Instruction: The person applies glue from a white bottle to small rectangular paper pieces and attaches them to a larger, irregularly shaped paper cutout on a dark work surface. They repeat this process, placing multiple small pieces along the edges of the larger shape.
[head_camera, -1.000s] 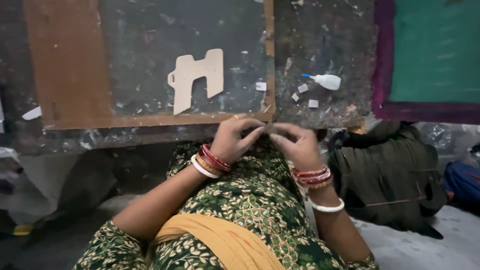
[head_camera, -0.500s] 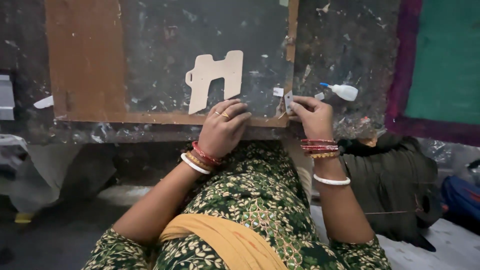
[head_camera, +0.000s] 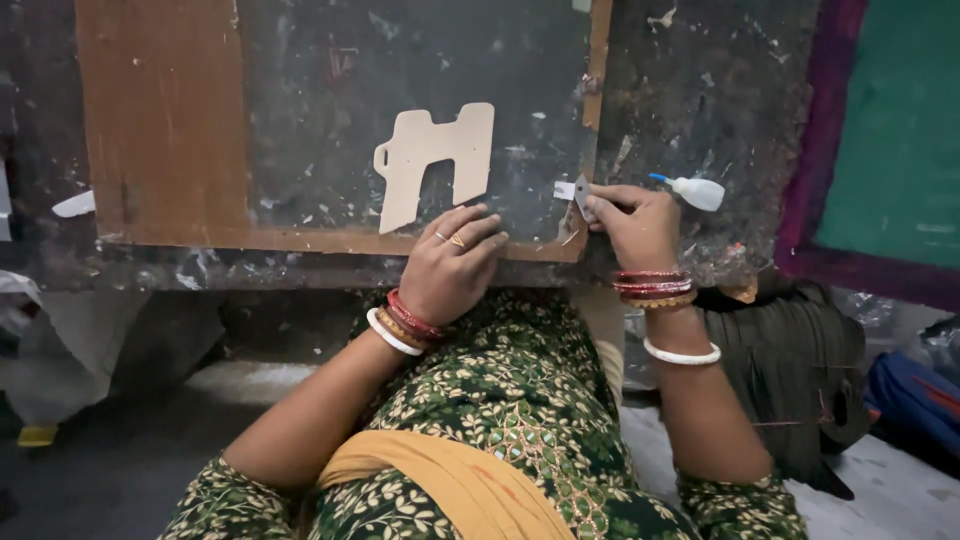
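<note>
Right hand (head_camera: 628, 222) pinches a small blade (head_camera: 581, 192) at the board's (head_camera: 160, 130) corner. Left hand (head_camera: 455, 262) rests loosely curled, holding nothing, just below the cardboard cutout (head_camera: 432, 160).

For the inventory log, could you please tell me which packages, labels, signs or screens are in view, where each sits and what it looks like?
Small white plastic squeeze bottle with a blue nozzle: the only package; lies on its side on the dark speckled worktop, just beyond the right hand.
Labels, signs, screens: none visible.
</note>
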